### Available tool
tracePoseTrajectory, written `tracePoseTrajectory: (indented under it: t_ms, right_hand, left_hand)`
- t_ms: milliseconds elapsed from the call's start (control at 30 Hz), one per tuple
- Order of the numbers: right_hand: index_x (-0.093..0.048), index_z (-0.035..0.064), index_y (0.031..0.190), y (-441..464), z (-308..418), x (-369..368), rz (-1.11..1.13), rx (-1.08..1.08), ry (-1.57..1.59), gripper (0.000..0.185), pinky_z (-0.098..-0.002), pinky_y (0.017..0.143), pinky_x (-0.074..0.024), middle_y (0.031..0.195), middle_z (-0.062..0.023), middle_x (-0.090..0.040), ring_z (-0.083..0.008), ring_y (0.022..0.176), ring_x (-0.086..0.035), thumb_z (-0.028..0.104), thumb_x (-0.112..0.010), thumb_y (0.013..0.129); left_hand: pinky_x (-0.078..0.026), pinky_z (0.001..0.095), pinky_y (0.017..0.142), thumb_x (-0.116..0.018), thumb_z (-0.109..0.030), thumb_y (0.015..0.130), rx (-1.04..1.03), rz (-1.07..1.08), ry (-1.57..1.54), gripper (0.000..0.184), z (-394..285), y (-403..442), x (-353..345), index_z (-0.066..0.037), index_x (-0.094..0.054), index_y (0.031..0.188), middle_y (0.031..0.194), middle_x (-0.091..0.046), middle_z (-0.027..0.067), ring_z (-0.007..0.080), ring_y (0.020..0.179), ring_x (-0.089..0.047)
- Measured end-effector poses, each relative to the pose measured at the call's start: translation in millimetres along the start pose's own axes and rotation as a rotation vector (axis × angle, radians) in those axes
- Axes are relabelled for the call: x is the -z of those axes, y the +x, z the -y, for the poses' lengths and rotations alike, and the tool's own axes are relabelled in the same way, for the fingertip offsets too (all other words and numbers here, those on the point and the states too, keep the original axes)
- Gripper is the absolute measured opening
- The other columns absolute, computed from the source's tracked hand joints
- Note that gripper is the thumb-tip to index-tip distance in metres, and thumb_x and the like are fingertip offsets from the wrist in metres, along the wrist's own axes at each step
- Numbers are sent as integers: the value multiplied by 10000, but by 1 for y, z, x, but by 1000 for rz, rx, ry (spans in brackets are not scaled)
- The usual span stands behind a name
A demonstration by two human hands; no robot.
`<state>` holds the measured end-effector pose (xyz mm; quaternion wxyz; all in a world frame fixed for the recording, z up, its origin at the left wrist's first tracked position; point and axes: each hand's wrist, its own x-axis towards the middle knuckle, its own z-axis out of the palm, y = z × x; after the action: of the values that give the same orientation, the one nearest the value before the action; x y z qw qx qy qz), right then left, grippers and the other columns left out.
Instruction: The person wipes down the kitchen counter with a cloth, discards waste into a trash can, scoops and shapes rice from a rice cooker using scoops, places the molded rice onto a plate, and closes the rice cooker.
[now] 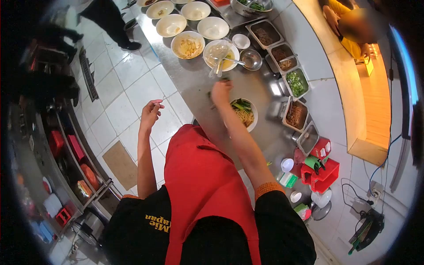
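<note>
My left hand is raised over the tiled floor, left of the steel counter. Its fingers are loosely bent and apart, and I see nothing in them. Over the counter, my right hand is closed and a little blurred. Small dark bits show at its edge, but what it grips is too unclear to name. Just below it, partly covered by my right forearm, stands a white bowl of noodles with green leaves. Beyond the hand sits a bowl with yellowish liquid, a spoon and clear plastic.
Several white bowls fill the counter's far end. Steel trays of toppings and chopped greens line the right edge. A red plastic holder stands near right. Other people are at far left and behind the wooden ledge.
</note>
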<state>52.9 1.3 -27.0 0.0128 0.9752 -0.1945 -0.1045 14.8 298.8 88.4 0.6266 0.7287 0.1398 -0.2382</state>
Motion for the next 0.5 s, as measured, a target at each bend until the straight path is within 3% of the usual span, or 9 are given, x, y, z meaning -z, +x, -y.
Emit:
tracePoseTrajectory:
  t_ms: [100, 133, 167, 200, 233, 300, 333, 433, 500]
  right_hand:
    - [-585, -113, 1134, -44, 48, -18, -269, 214, 65, 447, -511, 970, -433, 1196, -340, -549, -476, 1228, -439, 142, -614, 768]
    - [-626, -76, 1049, -57, 53, 10, -36, 402, 169, 390, -491, 916, -468, 1128, -307, -593, -442, 1173, -500, 146, -654, 730]
    - [-667, -39, 963, -68, 57, 45, 201, 589, 275, 332, -472, 862, -503, 1060, -274, -637, -408, 1117, -560, 150, -693, 692]
    - [-659, -44, 963, -78, 62, 61, 366, 537, 514, 331, -459, 846, -500, 1013, -276, -642, -388, 1030, -603, 113, -677, 672]
    - [-652, -48, 963, -84, 65, 68, 527, 483, 750, 335, -447, 830, -498, 967, -278, -648, -367, 943, -646, 77, -662, 653]
    - [-658, -31, 959, -87, 64, 57, 436, 511, 828, 311, -428, 817, -501, 914, -268, -650, -354, 900, -653, 101, -670, 678]
    - [-664, -14, 954, -89, 63, 50, 343, 542, 903, 289, -410, 804, -504, 862, -257, -652, -341, 856, -659, 125, -678, 702]
    - [-667, 3, 1003, -88, 28, 78, 342, 435, 1191, 283, -416, 741, -526, 805, -234, -661, -346, 764, -661, 110, -691, 742]
    - [-647, 27, 1101, -86, -7, 84, -69, 484, 1096, 382, -366, 734, -531, 924, -176, -664, -263, 844, -651, 160, -738, 755]
  left_hand:
    - [-484, 239, 631, -579, -51, 892, -176, 53, 254, 329, 30, 24, -1, -58, -550, 1220, 1040, -612, 59, 142, 801, -571]
    - [-484, 239, 631, -579, -51, 892, -179, 70, 259, 329, 28, 24, -6, -58, -550, 1220, 1040, -612, 59, 142, 801, -571]
    - [-512, 293, 683, -637, -3, 797, -395, 47, 553, 484, 26, 20, -11, -82, -518, 1260, 1159, -561, 96, 191, 916, -575]
    - [-539, 346, 735, -695, 45, 703, -614, 19, 844, 651, 21, 17, -15, -106, -487, 1301, 1277, -510, 132, 239, 1031, -580]
    - [-539, 346, 735, -695, 45, 703, -618, 25, 844, 651, 12, 15, -23, -106, -487, 1301, 1277, -510, 132, 239, 1031, -580]
    - [-525, 385, 841, -771, 45, 585, -534, 226, 656, 874, -11, 3, -44, -145, -421, 1363, 1405, -367, 144, 300, 1184, -497]
    - [-502, 385, 884, -789, 4, 583, -392, 321, 449, 816, -22, -2, -54, -112, -462, 1321, 1316, -475, 149, 314, 1173, -528]
    - [-494, 370, 881, -755, 13, 628, -375, 340, 429, 691, -1, 24, -73, -95, -508, 1264, 1168, -573, 145, 305, 1117, -573]
    - [-496, 395, 845, -694, 41, 652, -483, 279, 427, 593, 4, 50, -81, -78, -539, 1213, 1015, -614, 145, 315, 1008, -613]
